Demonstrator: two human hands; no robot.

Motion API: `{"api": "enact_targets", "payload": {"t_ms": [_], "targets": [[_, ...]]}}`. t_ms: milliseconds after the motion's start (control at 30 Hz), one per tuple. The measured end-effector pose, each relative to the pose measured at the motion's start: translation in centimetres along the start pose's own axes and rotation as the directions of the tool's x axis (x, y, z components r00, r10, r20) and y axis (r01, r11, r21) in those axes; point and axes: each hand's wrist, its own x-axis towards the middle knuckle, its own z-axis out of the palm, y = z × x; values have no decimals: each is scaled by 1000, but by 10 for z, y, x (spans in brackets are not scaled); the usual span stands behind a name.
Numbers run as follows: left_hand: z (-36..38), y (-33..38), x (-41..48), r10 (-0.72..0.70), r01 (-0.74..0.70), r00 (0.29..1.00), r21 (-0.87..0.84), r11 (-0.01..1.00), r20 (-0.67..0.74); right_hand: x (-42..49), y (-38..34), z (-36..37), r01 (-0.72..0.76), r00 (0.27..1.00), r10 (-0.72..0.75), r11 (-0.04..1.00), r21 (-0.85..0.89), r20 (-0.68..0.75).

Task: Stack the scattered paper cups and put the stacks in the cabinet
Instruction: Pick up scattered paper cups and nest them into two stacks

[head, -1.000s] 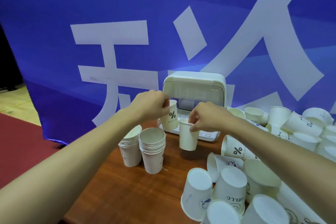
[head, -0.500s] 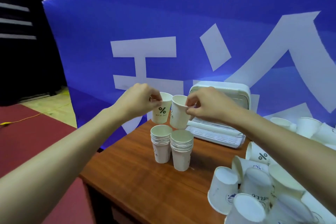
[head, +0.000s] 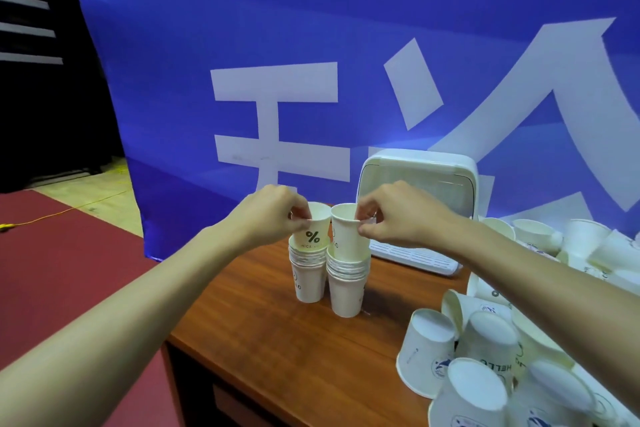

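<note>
Two stacks of white paper cups stand side by side on the wooden table: the left stack [head: 309, 279] and the right stack [head: 346, 288]. My left hand [head: 268, 217] pinches the rim of a cup printed with a percent sign [head: 313, 230], its base sunk into the left stack. My right hand [head: 391, 215] pinches the rim of a plain cup [head: 348, 236], partly nested in the right stack. The small white cabinet [head: 420, 184] stands just behind my right hand, its lid raised.
Several loose cups [head: 485, 350] lie upside down or on their sides at the right, with more [head: 581, 243] beside the cabinet. A blue banner [head: 311, 62] closes off the back. The table's left edge [head: 221, 295] drops to red carpet.
Both hands have lowered their cups from above the stacks down into them. The view has shifted left.
</note>
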Motion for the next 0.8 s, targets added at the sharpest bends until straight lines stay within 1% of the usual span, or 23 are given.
{"api": "enact_targets", "payload": {"t_ms": [100,200,267,333,467,533,667,800], "targets": [[13,-6,2,-9,14,985,-26,1000,174,-2,0,12,26,997,-28,999,35,73],[29,-10,1,-20,22,963,-3,1000,267,-5,0,32,39,979,-44,999,26,201],[35,-12,0,-11,16,962,-14,1000,272,-6,2,44,38,971,-49,998,51,235],[37,-12,0,-2,5,960,-9,1000,278,-6,5,48,40,970,-53,997,60,239],[36,-7,1,8,-16,955,25,1000,297,-8,8,43,70,967,-51,995,-68,251],[36,-4,-2,15,-22,957,21,1000,289,-13,14,36,44,967,-16,993,-106,255],[42,6,-9,34,-24,966,-39,999,257,-24,38,30,-37,957,71,992,-125,281],[57,18,-2,14,-8,980,-30,1000,197,-28,54,41,-94,967,126,985,-147,222]]}}
